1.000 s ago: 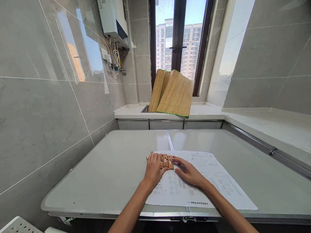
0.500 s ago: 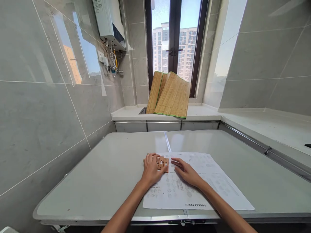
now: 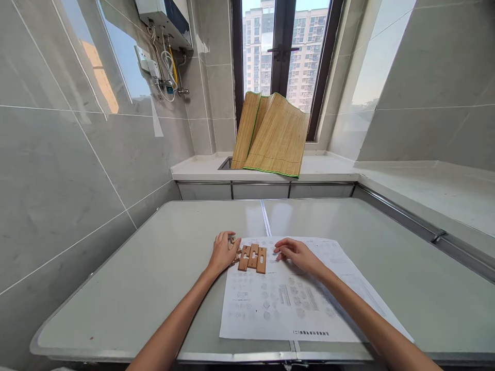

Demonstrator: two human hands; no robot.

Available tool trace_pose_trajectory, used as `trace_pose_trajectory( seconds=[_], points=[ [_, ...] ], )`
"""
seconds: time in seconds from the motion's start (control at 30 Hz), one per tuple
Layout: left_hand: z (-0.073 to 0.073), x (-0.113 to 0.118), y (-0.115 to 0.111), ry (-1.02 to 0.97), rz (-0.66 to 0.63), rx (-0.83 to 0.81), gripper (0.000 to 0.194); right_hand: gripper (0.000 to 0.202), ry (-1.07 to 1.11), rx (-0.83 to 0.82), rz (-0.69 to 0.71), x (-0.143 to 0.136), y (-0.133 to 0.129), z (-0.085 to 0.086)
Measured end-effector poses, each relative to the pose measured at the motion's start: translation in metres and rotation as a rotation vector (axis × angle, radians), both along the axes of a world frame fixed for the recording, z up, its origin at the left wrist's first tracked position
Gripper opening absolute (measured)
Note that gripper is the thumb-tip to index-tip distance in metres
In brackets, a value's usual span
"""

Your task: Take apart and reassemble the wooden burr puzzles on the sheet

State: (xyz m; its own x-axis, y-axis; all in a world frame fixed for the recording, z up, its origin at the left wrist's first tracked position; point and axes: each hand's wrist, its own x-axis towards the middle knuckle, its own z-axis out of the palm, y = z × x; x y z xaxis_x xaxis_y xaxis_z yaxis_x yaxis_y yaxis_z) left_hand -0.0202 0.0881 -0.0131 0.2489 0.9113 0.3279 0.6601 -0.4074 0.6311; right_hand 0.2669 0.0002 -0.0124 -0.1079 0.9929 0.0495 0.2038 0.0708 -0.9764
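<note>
My left hand (image 3: 223,253) curls around a few small wooden pieces at the left edge of the paper, the thumb on their right side; its palm hides part of them. Right beside it, three flat slotted wooden pieces (image 3: 252,257) lie side by side on the printed sheet (image 3: 278,314). Each is a narrow brown strip with a cut-out in its middle. Just right of these pieces my right hand (image 3: 299,255) hovers low over the paper, fingers bent and a little apart, with nothing visible in them.
The sheet lies on a pale folding table (image 3: 135,293) with a seam down its middle. Behind stands a white counter (image 3: 204,167) bearing a folded bamboo mat (image 3: 274,136). A ledge (image 3: 417,190) runs along the right, a tiled wall (image 3: 58,170) along the left.
My left hand has slid left off the wooden pieces, uncovering three of them. The right hand stays near their right side. The view has tilted downward.
</note>
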Motion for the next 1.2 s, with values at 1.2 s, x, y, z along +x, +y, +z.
trace_pose_trajectory(
  seconds=[1.2],
  points=[
    [0.019,-0.028,0.019,0.146,-0.243,-0.143,0.054,0.025,-0.538,0.424,0.119,0.016,0.022,-0.018]
  ],
)
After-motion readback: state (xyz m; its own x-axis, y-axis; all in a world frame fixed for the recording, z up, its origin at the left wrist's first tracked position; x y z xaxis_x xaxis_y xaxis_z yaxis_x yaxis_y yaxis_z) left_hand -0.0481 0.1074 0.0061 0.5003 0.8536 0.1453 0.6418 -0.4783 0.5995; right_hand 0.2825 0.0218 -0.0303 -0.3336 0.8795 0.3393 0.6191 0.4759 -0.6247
